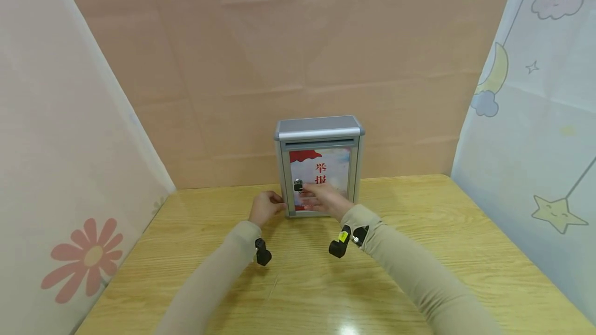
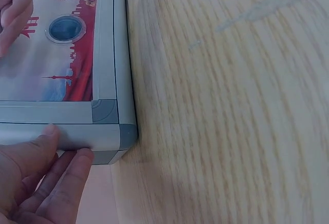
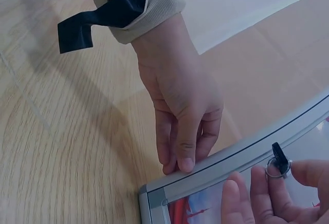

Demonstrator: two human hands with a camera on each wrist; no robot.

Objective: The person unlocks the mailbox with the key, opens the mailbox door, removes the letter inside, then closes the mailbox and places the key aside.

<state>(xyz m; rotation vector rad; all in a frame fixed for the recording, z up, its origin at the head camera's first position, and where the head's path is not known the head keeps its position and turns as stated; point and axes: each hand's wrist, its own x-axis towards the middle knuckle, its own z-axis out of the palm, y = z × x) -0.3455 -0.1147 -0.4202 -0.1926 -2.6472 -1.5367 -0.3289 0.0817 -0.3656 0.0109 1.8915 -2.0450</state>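
Box: grey metal letterbox type (image 1: 320, 134), upright on the wooden table (image 1: 298, 293), just in front of the tan backdrop (image 1: 302, 56)
Box front: a poster (image 1: 335, 164) with red characters; two read fine from the head view, anything lower is behind the hand
Round window: dark circle (image 2: 66, 29) near the bottom of the front, only the left wrist camera gets it
Key: black-headed key (image 3: 279, 155) on a small ring (image 3: 267, 169), by the front's left edge; how far it's in the lock, no clue, fingers are in the way
Right hand: fingers (image 1: 326, 198) at the key, looks like a thumb-and-finger pinch on it; cropped at the edge in both wrist views
Left hand: loosely bent fingers (image 1: 267, 207), tips touching the box's left side near the bottom, not wrapped around anything
Cut off: left wrist view loses the box top, right wrist view loses most of the front
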